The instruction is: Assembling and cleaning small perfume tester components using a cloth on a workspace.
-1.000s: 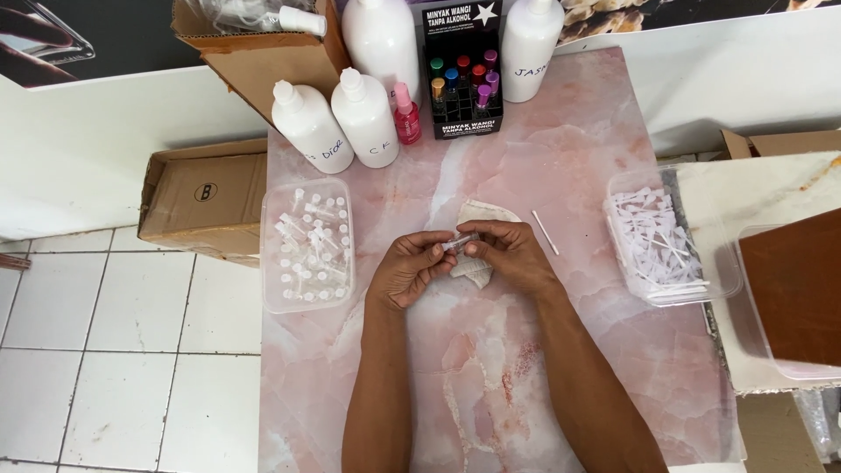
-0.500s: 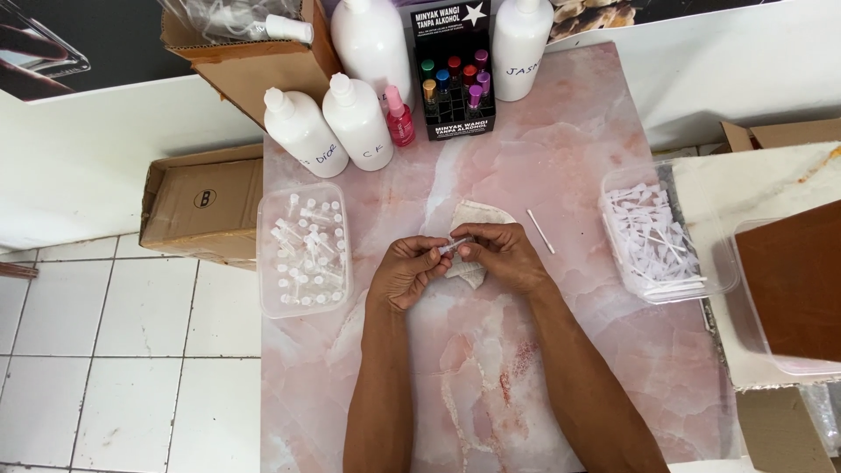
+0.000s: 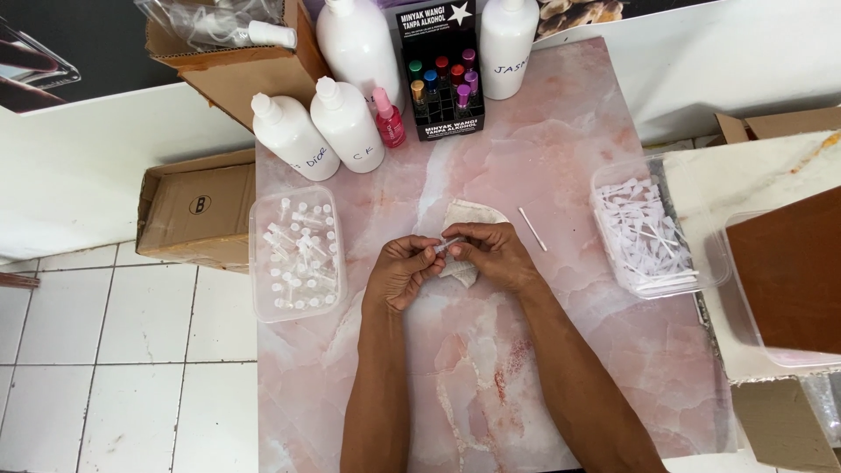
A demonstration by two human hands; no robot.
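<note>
Two hands meet over the middle of the pink marble table (image 3: 491,377). The left hand (image 3: 401,271) and the right hand (image 3: 492,254) are both closed with their fingertips on one small clear vial (image 3: 447,246), which they hold between them just above a folded white cloth (image 3: 469,219). The vial is mostly hidden by the fingers, so it is not possible to tell whether a white part is already pushed in or only held against its mouth. It seems that this one piece is in the middle of being put together and is not yet set down.

To the left of the hands stands a clear tray of small vials (image 3: 296,254), which holds many pieces lying in no order; whether they are finished or waiting cannot be told. To the right, one thin white stick (image 3: 533,229) lies alone on the table near the cloth, and further right a clear tub of white sticks (image 3: 648,232) is quite full. Judging from this, much of the work is left.

At the far edge stand four large white bottles (image 3: 346,123), a small pink bottle (image 3: 388,118) and a black display box of coloured roll-on bottles (image 3: 441,74). All of the white bottles are capped. A cardboard box (image 3: 188,210) sits on the floor at the left.
</note>
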